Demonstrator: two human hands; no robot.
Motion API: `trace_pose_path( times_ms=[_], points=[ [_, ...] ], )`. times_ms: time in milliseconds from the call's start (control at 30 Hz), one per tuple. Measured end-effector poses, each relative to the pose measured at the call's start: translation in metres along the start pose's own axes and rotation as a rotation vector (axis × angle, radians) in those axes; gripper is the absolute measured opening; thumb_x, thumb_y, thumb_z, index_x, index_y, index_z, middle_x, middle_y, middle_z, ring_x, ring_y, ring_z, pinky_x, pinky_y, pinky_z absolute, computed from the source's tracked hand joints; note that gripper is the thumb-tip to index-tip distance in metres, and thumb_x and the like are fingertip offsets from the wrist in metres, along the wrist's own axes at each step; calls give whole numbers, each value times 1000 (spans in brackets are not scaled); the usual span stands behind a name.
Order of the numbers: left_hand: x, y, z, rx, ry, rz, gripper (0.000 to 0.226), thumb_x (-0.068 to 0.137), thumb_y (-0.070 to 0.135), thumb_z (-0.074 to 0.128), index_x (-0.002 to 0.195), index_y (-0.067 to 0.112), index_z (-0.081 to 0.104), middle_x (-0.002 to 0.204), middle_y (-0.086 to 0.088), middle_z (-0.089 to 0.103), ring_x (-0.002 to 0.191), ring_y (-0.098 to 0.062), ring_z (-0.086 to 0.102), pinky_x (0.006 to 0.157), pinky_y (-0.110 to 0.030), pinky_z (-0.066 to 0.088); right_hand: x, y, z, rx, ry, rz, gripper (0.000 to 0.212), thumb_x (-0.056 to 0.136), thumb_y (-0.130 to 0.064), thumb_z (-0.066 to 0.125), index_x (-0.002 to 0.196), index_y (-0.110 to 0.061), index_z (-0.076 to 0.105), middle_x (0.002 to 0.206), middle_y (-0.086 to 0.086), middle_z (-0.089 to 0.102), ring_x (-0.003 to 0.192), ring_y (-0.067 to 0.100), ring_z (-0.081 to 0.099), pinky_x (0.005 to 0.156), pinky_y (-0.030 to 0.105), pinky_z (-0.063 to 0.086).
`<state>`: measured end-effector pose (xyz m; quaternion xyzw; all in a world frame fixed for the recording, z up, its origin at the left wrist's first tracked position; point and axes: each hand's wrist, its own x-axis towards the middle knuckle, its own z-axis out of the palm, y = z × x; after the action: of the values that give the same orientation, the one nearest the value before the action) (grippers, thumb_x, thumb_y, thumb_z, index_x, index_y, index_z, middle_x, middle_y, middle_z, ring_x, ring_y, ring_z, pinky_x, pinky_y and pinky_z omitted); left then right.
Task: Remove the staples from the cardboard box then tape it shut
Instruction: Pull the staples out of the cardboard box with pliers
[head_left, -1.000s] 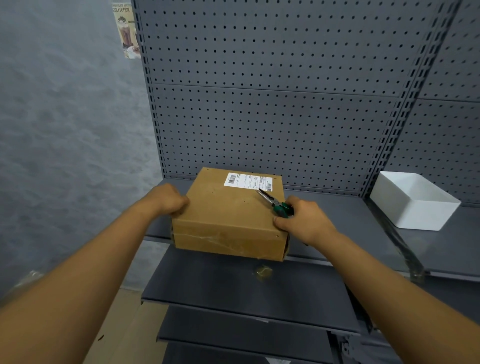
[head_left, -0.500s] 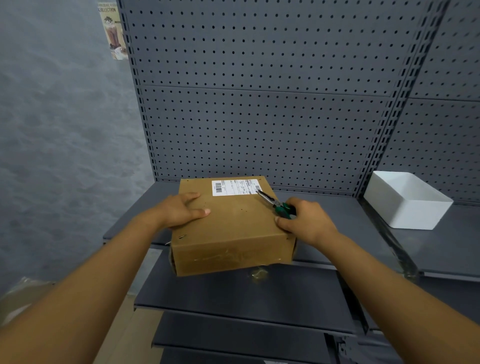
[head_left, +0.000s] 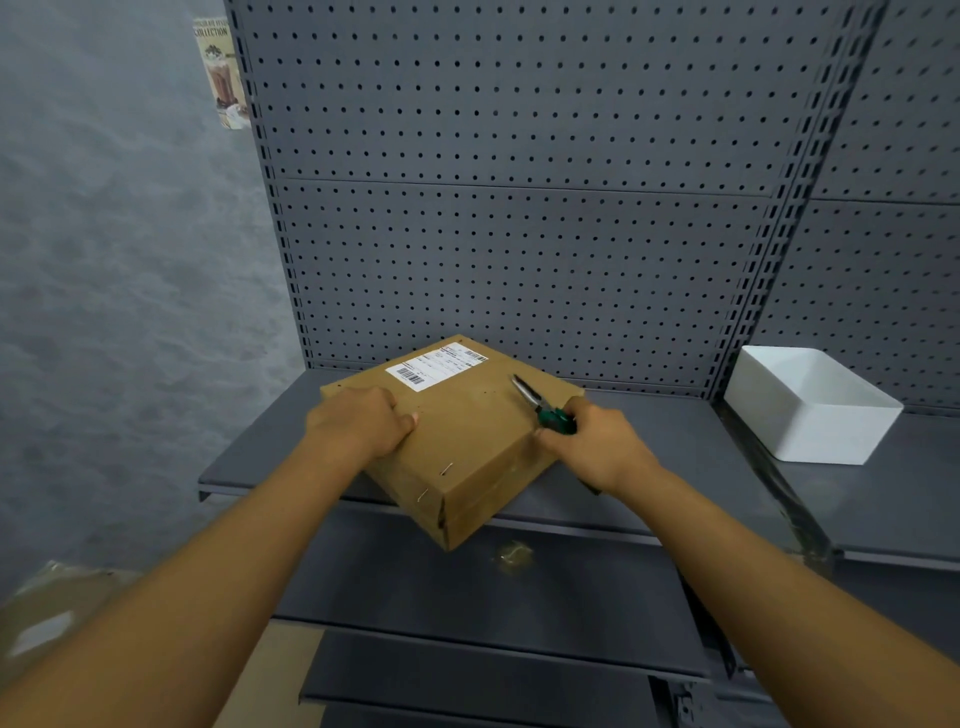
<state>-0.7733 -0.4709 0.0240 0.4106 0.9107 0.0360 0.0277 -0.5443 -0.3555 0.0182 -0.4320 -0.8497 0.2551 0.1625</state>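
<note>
Cardboard box (head_left: 467, 436) sits skewed on the shelf (head_left: 675, 467), one corner past its front edge. Left hand (head_left: 358, 428) lies flat on top; right hand (head_left: 597, 447) grips green-handled pliers (head_left: 540, 405).

The words on the box's white label (head_left: 435, 365) are too small to read. The right hand (head_left: 597, 449) hides most of the green pliers (head_left: 545, 409) — only the tips show. A blurry brown thing (head_left: 47, 613) at the bottom left — maybe cardboard — runs off the edge.
</note>
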Motion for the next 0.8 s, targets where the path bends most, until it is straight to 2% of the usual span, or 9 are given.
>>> trace_pose_path(
  times_ms=[67,133,267,333,467,533,567,667,800],
  points=[
    [0,2,-6,153,28,36,57,90,65,37,131,28,52,139,-9,43,128,-30,39,99,-41,38,0,3,8,7,-56,-19,35,88,-42,59,99,-10,53,77,1,54,71,19,55,55,29,43],
    [6,0,-5,153,41,141,54,91,61,41,126,22,53,143,-10,36,131,-30,33,104,-43,34,2,3,15,-7,-83,-27,32,87,-43,60,98,-13,53,78,-1,53,77,21,56,62,32,45],
    [12,-5,2,-81,-90,229,46,95,52,41,121,14,46,123,-8,53,98,-19,50,85,-33,43,11,3,19,-24,-53,-35,31,87,-43,61,96,-15,52,78,-1,53,76,20,56,60,30,44],
    [13,-6,-8,-23,-105,277,49,91,57,45,121,19,49,127,-6,52,104,-18,49,88,-32,42,16,3,21,-23,-38,-25,30,86,-41,62,96,-13,54,79,1,55,75,20,57,60,30,46],
    [12,-27,-29,-60,-344,289,102,55,87,57,143,43,33,156,6,20,143,-21,20,116,-40,22,29,0,29,6,-22,-8,25,87,-35,61,93,-12,53,82,5,57,75,22,59,59,31,46],
    [9,-39,-24,-31,-304,347,122,31,100,46,141,52,28,156,6,16,144,-21,14,118,-44,18,34,-1,32,22,-26,-15,23,88,-34,60,93,-14,50,84,6,57,75,22,58,57,29,43],
    [9,-42,-18,-16,-246,370,121,31,102,42,141,52,28,155,4,20,143,-22,15,117,-45,20,37,-1,33,33,-31,-15,22,88,-33,59,93,-14,50,84,6,58,74,21,58,56,28,42],
    [8,-39,-6,63,-69,400,93,59,88,52,140,49,32,149,2,31,138,-23,25,113,-43,26,43,0,31,78,-37,14,22,86,-33,60,85,-12,54,80,7,60,67,17,57,51,27,41],
    [3,-24,1,166,55,389,92,59,92,40,138,46,36,140,-2,41,130,-25,36,107,-44,30,45,0,21,172,-43,27,25,86,-32,63,75,-13,52,69,1,54,60,11,51,47,23,36]
  ],
)
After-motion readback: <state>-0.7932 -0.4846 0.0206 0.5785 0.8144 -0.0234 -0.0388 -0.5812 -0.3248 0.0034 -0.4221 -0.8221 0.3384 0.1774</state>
